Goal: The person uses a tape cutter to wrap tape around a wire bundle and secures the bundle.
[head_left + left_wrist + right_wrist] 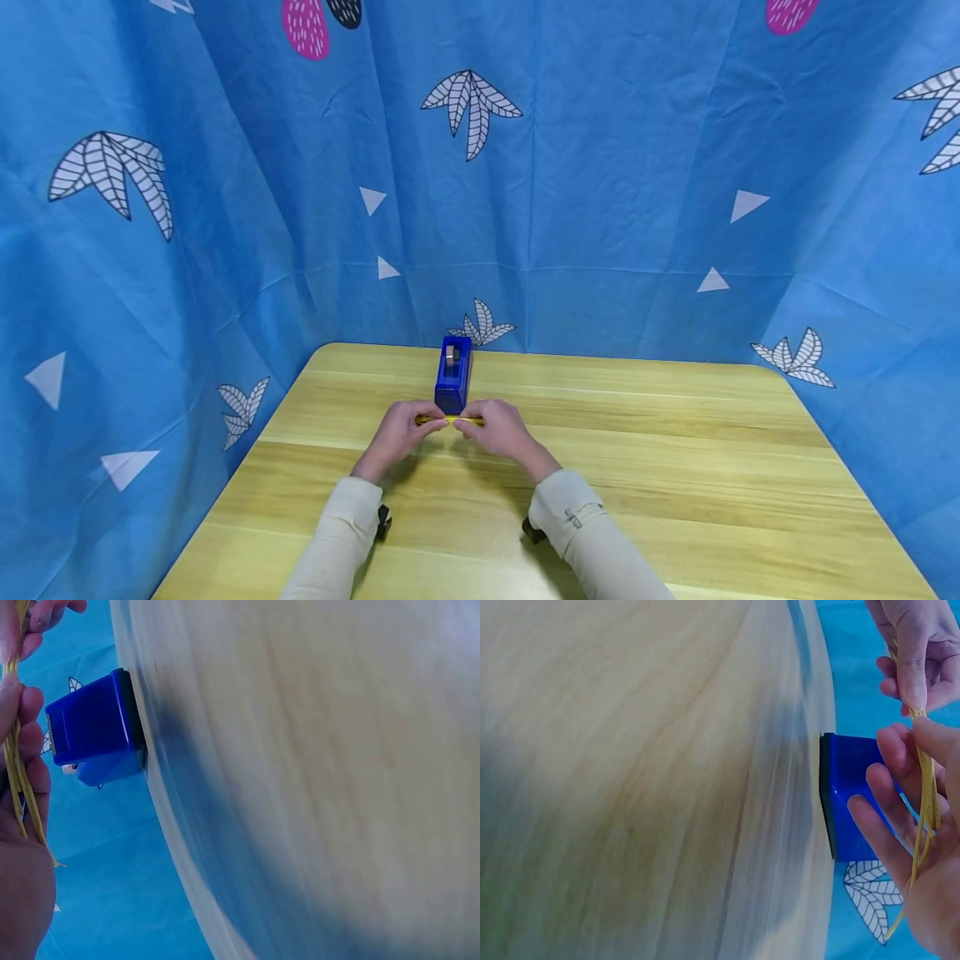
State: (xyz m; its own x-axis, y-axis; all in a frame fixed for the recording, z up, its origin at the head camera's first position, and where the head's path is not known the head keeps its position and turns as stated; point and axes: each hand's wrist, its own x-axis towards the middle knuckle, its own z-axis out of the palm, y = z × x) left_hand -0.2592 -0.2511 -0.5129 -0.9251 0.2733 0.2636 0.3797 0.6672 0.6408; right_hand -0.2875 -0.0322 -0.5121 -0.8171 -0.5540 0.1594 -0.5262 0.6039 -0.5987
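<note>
Both hands meet over the table's far half and pinch a bundle of thin yellow strands (pixel 450 419) between thumbs and fingers. My left hand (pixel 401 435) holds the left part, and my right hand (pixel 501 428) holds the right part, thumbs almost touching. In the left wrist view the strands (pixel 15 761) run along the left palm, with loose ends near the wrist. Seen from the right wrist, several strands (pixel 926 795) fan out across the right palm, whose other fingers are spread. Just beyond the hands stands a blue tape dispenser (pixel 453 379).
The wooden table (pixel 697 467) extends to both sides and toward the body. A blue patterned curtain (pixel 615 208) hangs behind its far edge and round both sides. Small dark devices (pixel 533 531) are worn under the sleeve cuffs.
</note>
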